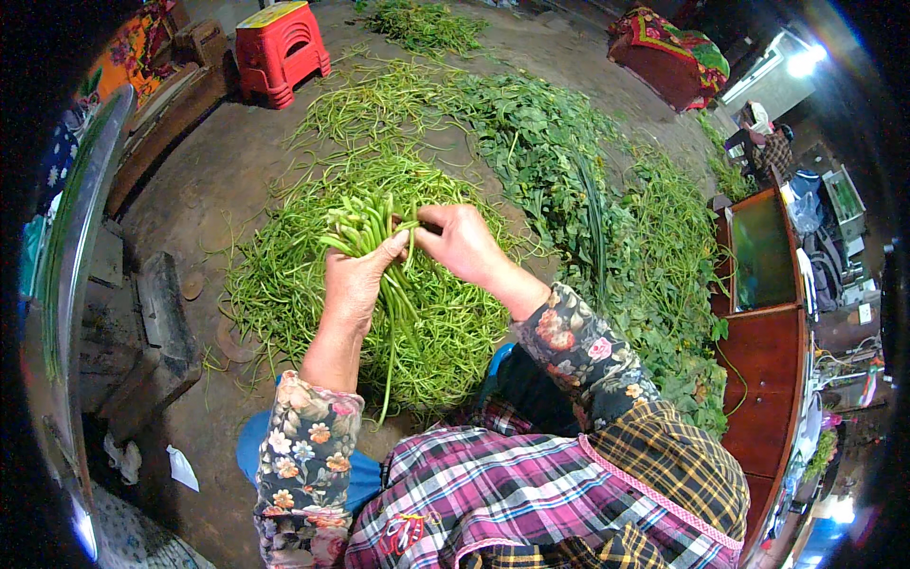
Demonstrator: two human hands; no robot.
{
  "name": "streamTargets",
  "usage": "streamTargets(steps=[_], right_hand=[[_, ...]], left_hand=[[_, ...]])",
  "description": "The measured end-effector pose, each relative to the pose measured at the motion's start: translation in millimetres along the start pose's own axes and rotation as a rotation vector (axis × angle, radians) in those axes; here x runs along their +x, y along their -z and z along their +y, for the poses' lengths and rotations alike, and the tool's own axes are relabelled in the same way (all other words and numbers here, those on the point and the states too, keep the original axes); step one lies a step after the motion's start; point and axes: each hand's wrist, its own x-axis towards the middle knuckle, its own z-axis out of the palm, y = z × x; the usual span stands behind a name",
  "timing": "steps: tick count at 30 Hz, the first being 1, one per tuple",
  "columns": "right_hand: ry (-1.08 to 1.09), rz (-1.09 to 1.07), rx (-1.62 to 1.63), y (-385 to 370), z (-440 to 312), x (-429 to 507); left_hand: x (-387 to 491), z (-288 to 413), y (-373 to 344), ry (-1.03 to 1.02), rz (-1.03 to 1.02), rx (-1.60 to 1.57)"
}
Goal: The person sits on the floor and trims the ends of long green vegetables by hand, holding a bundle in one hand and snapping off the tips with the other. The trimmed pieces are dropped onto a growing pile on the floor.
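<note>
My left hand (359, 277) is wrapped around a bundle of green stalks (359, 224). Their thick cut ends point up and away from me, and thinner tails hang below the fist. At the bundle's right side my right hand (462, 238) pinches a green stalk (410, 225) between thumb and fingers, close to the left thumb. Beneath both hands a broad heap of loose green stalks (441, 341) covers the floor in front of my knees.
Leafy green vines (540, 142) lie in a long band to the right, beside a reddish wooden cabinet (757, 384). Red stacked plastic stools (284, 60) stand at the far left. A dark wooden bench (167, 313) is nearer on the left. Another person (771, 146) sits at the far right.
</note>
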Motion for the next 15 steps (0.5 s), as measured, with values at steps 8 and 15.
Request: streamTargets(steps=[8,15], right_hand=[[0.377,0.102,-0.344,-7,-24,-17],[0.313,-0.001,-0.194,-3,-22,-13]], left_hand=[[7,0,11,0.031,0.074,-0.131],[15,5,27,0.039,0.128,-0.167]])
